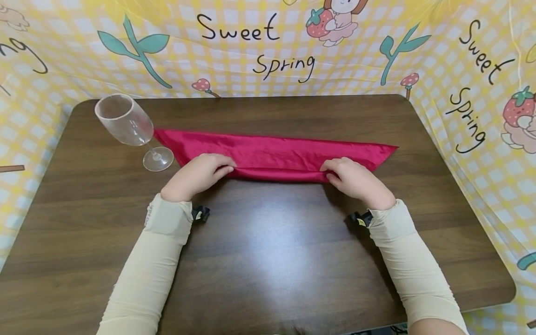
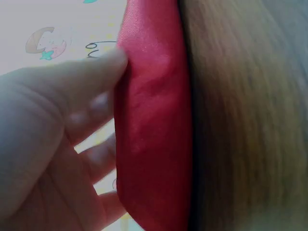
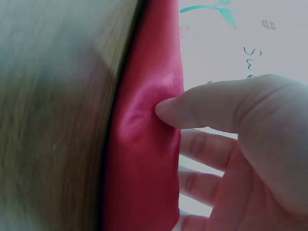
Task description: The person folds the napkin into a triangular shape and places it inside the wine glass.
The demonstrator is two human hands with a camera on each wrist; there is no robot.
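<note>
A shiny dark-red cloth napkin [image 1: 272, 151] lies across the table, with its near edge folded over in a narrow strip. My left hand [image 1: 202, 174] pinches the left part of that fold, and my right hand [image 1: 351, 179] pinches it toward the right end. In the left wrist view the thumb [image 2: 108, 67] presses the red fold [image 2: 154, 110] from the near side while the other fingers go behind it. The right wrist view shows the other thumb [image 3: 175, 110] denting the fabric [image 3: 144, 144], its fingers partly hidden behind the cloth.
A clear stemmed wine glass [image 1: 131, 123] stands upright on the left, close to the napkin's left corner. The brown wooden table [image 1: 268, 260] has rounded corners. Behind and beside it hangs a yellow checked printed curtain [image 1: 234, 56].
</note>
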